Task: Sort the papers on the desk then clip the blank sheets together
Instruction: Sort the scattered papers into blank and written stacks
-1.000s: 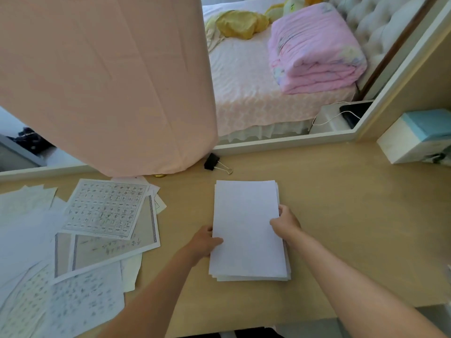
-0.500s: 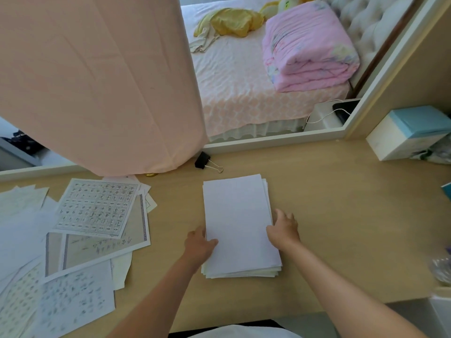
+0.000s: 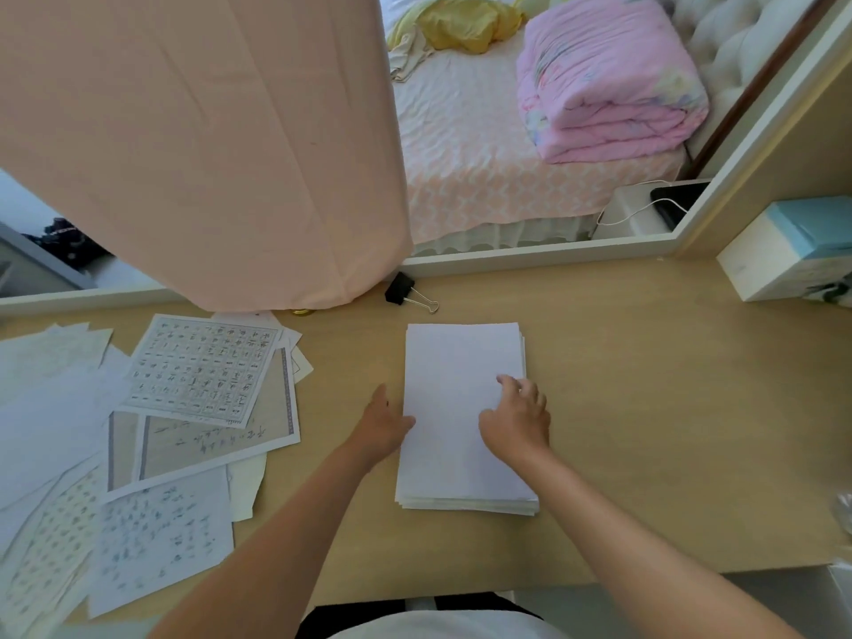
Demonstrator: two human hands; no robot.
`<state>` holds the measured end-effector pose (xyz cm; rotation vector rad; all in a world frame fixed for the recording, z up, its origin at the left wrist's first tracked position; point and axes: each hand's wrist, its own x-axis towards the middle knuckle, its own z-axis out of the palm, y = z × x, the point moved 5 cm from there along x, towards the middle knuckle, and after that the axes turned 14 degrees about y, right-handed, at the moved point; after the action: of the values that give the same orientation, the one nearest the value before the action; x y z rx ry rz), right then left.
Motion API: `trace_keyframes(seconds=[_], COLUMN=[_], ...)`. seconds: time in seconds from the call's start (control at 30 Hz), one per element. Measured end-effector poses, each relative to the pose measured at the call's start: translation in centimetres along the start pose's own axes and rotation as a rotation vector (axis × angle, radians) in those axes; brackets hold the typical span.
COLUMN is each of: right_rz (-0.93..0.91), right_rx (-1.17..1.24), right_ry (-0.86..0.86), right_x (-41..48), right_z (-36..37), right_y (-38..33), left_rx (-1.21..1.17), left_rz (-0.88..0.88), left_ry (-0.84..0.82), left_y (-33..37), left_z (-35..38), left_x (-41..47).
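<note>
Blank stack point(image 3: 456, 408) lay frame centre on desk point(image 3: 645, 408). Left hand point(image 3: 382, 424) flat against stack's left edge, fingers loose. Right hand point(image 3: 518, 419) rested on top, fingers spread, gripping nothing. Binder clip point(image 3: 405, 290) sat above stack, apart. Printed papers point(image 3: 184, 408) lower left.

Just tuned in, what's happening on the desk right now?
A person is squaring up the blank stack in the middle of the desk. The left hand presses against its left edge; the right hand rests on top near the right edge. The binder clip lies unused just beyond the stack. Printed and written sheets are spread out to the left.
</note>
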<state>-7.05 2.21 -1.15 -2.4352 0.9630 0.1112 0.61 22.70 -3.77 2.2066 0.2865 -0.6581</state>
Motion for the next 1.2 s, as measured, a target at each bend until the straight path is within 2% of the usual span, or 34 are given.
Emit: trace_keyframes(seconds=[0.1,0.23,0.53,0.7,0.87,1.0,1.07,1.2], right_rz=[-0.139,-0.267,-0.483,-0.693,-0.668,-0.754,-0.765,-0.595], right_rx=[0.223,0.315,0.03,-0.297,-0.43,-0.408,-0.353,-0.262], right_ry=[-0.153,-0.36,-0.493,-0.428,-0.431,-0.264,-0.233,-0.175], right_x=[-0.2,-2.0,-7.1,-7.7,-9.0,-12.0,-12.1,-8.3], right_z=[1.6,5.2,17.3,23.8,28.4,28.8,28.7,28.1], right_y=[-5.2,-13.5,-31.0,-37.8,-38.9,-38.4,-39.2,-41.1], left_rx=[0.041,0.068,0.279,0.402,0.342,0.15,0.075,-0.066], left_rz=[0.06,0.11,0.064,-0.066,-0.189,-0.254,-0.295,-0.338], left_ry=[0.077,0.157,0.302,0.409,0.443,0.441,0.441,0.438], left_y=[-0.3,-2.3,-16.3,-24.0,-27.9,-27.1,-27.1,-27.7], left_z=[-3.9,-10.6,-29.4,-37.7,-39.7,-38.9,-38.6,-38.6], left_x=[1.3,3.2,7.5,9.7,10.7,11.1,11.3,11.5])
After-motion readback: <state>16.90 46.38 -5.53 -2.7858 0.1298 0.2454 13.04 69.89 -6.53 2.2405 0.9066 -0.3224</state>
